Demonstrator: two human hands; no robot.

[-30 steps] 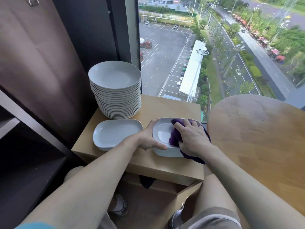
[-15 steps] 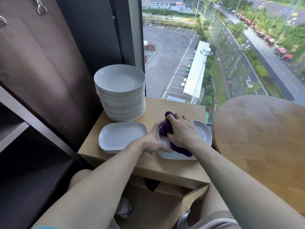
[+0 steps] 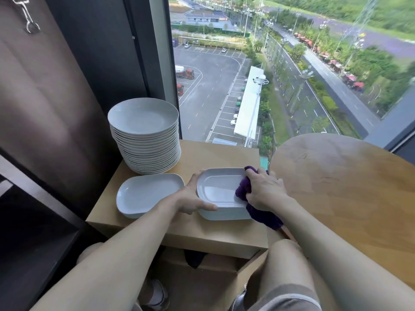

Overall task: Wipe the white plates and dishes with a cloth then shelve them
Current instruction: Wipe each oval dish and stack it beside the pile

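A stack of white rectangular dishes (image 3: 219,191) sits on a small wooden stand (image 3: 202,232). My left hand (image 3: 190,198) grips the top dish's left edge, thumb along the near rim. My right hand (image 3: 263,191) holds a bunched purple cloth (image 3: 243,187) pressed on the dish's right side; the cloth's tail hangs over the stack's near right corner. One more white rectangular dish (image 3: 148,194) lies to the left. A tall stack of round white plates (image 3: 144,133) stands at the stand's far left corner.
A round wooden table (image 3: 350,194) adjoins the stand on the right. Dark open shelving (image 3: 33,232) stands at the left, with a brown curtain (image 3: 45,97) behind. A floor-to-ceiling window (image 3: 280,75) lies straight ahead. My knees and shoes are below the stand.
My right hand and the cloth swept from the dish's left part to its right side. The left hand kept its grip on the left edge. The camera tilted slightly.
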